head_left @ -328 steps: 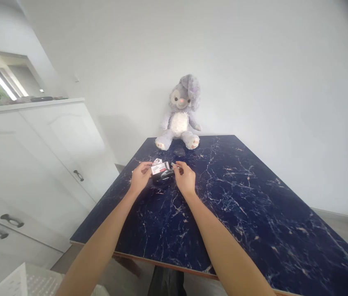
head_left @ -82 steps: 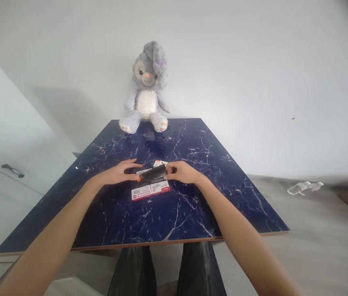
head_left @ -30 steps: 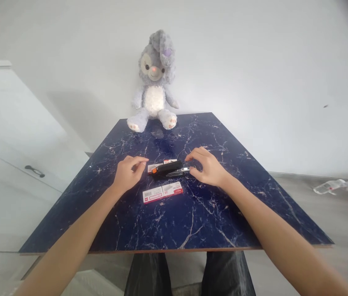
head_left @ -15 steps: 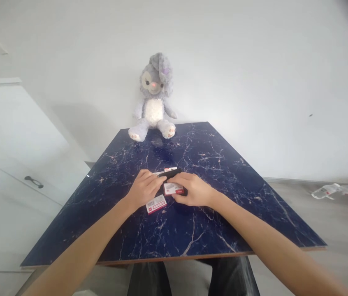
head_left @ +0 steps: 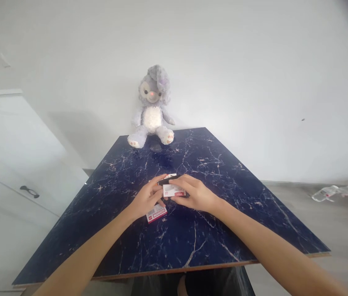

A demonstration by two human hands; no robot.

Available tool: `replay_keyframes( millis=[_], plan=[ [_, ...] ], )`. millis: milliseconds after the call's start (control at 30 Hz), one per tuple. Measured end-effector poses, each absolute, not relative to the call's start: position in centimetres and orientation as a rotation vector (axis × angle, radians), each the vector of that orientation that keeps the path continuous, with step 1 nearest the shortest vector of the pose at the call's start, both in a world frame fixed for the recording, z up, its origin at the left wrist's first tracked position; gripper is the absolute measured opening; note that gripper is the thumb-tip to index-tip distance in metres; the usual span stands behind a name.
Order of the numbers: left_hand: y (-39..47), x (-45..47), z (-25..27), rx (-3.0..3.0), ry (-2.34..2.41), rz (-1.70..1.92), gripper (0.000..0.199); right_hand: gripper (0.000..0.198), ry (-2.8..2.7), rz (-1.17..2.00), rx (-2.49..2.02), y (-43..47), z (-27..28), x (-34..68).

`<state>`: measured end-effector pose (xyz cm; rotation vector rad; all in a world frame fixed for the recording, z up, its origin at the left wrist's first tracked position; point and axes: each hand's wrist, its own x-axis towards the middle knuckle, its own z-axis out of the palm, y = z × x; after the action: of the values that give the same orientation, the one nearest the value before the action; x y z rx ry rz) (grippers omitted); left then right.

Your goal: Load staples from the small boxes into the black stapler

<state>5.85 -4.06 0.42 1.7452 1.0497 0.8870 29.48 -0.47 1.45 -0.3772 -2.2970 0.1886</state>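
Above the blue surface (head_left: 232,238), the right hand (head_left: 199,194) is pinching a small box (head_left: 171,190) while the left hand (head_left: 145,200) is working at its other end, grip unclear, probably opening it, the next move likely needing a light pull

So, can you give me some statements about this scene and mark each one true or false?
1. The right hand holds a small white-and-red box. True.
2. The plush toy lies on the floor. False: the plush toy sits on the table, at its far end.
3. A white cabinet stands at the picture's left. True.
4. The table's top is plain white. False: it is dark blue with pale marbling.
5. The left hand wears a glove. False: it is bare.
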Motion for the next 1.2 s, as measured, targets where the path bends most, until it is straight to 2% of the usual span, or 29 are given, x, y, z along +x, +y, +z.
replay_keyframes(
  millis=[100,267,433,767,967,1200],
  plan=[
    [-3.8,5.9,0.7,1.703,1.071,0.856,0.044,0.052,-2.293,0.195,-0.321,-0.4,1.2,29.4],
    [-3.2,5.3,0.9,1.508,1.119,1.154,0.032,0.048,-2.273,0.278,-0.453,0.2,1.4,30.1],
    [-2.6,4.6,0.6,1.37,1.085,1.312,0.031,0.041,-2.234,0.27,-0.524,0.9,1.7,30.9],
    [-3.7,4.9,0.9,1.624,1.095,1.28,0.034,0.027,-2.24,0.17,-0.539,0.1,1.9,30.1],
    [-3.7,4.8,0.7,1.67,1.11,1.247,0.034,0.006,-2.222,0.289,-0.614,-0.1,2.1,29.9],
    [-3.2,4.6,0.6,1.586,1.132,1.24,0.035,0.003,-2.164,0.443,-0.689,-0.1,2.3,29.9]
  ],
)
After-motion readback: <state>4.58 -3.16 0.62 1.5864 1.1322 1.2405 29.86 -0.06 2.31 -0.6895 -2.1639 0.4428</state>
